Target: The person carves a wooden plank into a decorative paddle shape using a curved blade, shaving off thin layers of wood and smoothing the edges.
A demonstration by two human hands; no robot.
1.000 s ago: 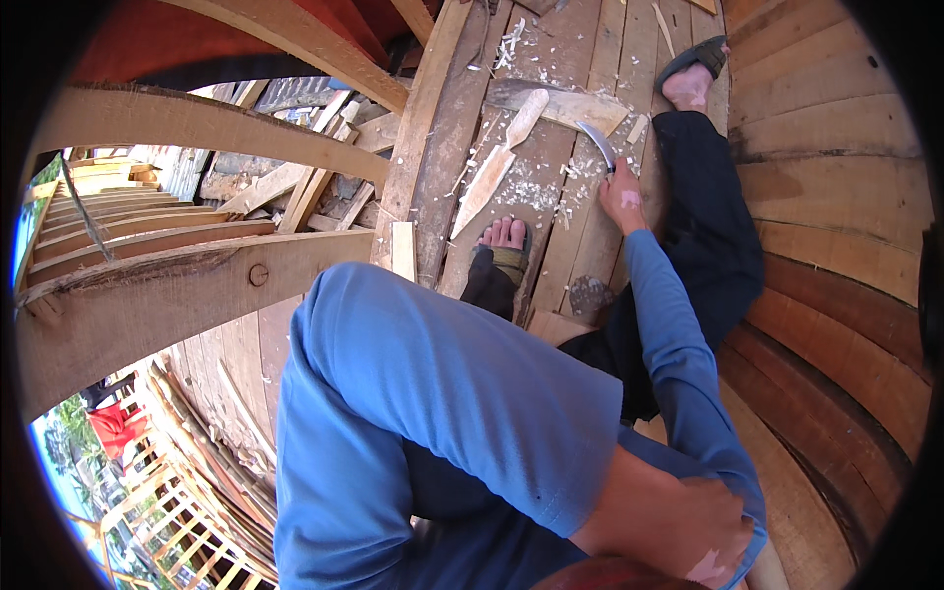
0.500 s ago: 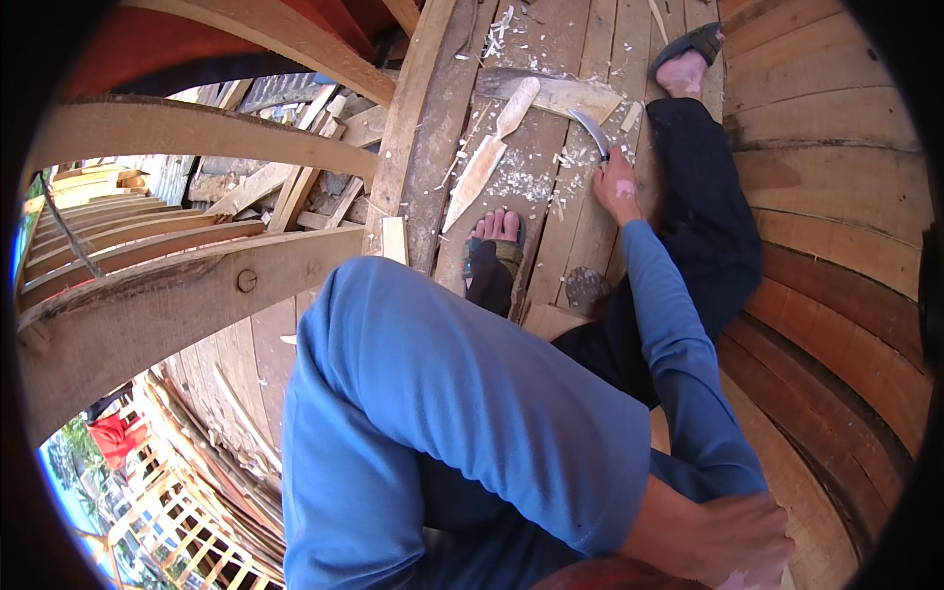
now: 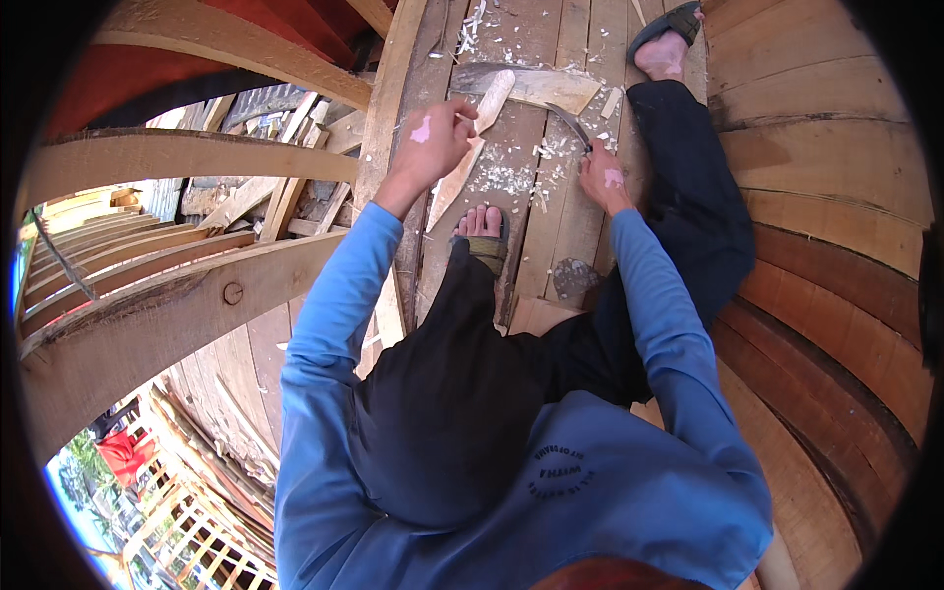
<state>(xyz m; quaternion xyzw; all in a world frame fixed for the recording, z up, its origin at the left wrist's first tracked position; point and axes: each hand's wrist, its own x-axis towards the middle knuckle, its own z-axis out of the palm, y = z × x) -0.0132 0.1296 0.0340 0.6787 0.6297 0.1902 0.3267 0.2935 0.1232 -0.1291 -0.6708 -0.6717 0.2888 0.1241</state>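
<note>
My right hand [image 3: 606,180] is closed round the handle of a curved, sickle-like knife [image 3: 569,126], its hooked blade pointing up and to the left. My left hand [image 3: 436,145] reaches over a pale carved piece of wood [image 3: 455,186], with fingers loosely bent and apart at its narrow neck. Whether they touch it I cannot tell. The carved wood is paddle-like, with a rounded upper end and a long pointed lower end. Its upper end lies across a flat, partly grey board [image 3: 539,87]. The left hand covers part of the neck.
Wood shavings [image 3: 506,178] are scattered over the plank floor [image 3: 531,258]. My sandalled feet [image 3: 480,222] rest on the planks. A curved wall of planks [image 3: 826,167] rises at the right. Thick wooden ribs [image 3: 187,285] stand at the left, with scrap timber [image 3: 280,202] beyond them.
My left hand has swung from the lower right up to the carved wood. The right hand still holds the knife, whose blade has tilted further left. The view has shifted slightly.
</note>
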